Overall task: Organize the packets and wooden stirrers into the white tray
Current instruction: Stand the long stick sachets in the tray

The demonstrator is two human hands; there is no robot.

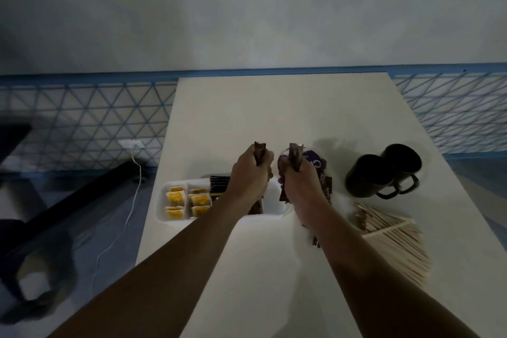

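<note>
Left hand (250, 174), right hand (299, 182) around packets (259, 150)

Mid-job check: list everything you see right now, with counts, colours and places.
Table: one, white, under everything.
Tray: one, white, table's left side.
Yellow packets: about six, tray's left compartments.
Black packets: stack, next compartment.
Brown packets: bunch in each grip.
Bag: one, purple, beyond the tray.
Mugs: two, black, right of bag.
Stirrers: pile, pale wood, right of tray.
Left hand: grips brown packets over tray.
Right hand: grips brown packets.
</note>
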